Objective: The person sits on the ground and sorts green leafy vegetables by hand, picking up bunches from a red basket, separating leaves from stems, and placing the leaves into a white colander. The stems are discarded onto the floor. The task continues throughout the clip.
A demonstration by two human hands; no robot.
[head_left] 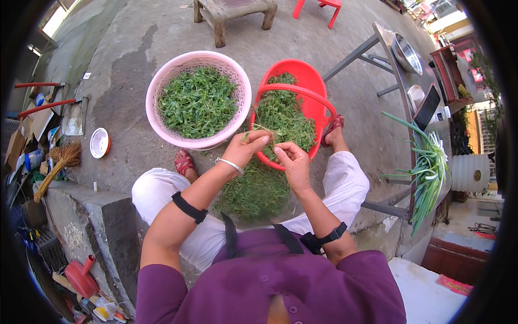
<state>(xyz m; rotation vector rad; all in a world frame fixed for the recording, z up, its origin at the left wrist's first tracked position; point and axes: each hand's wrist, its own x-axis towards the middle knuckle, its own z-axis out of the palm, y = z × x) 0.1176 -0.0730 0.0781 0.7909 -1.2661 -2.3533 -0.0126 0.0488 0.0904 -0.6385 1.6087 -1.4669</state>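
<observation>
My left hand (250, 144) is closed in a pinch on a thin green sprig (274, 130), held over the near rim of a red basket (312, 110) with an arched handle. Close by on the right, my right hand (294, 162) pinches with thumb and forefinger at the sprig's lower part; what exactly sits in those fingertips is too small to make out. Leafy greens (286, 110) partly fill the red basket. Left of it stands a pink perforated basket (156, 127) holding more picked greens (197, 102). A loose heap of greens (253, 191) lies on the ground between my legs.
To the right, a table (402, 92) carries a steel bowl (407, 54), a phone (427, 108) and spring onions (429, 162). A wooden stool (234, 9) stands ahead. On the left are a small white bowl (100, 143), a broom (62, 159) and a concrete step (89, 200).
</observation>
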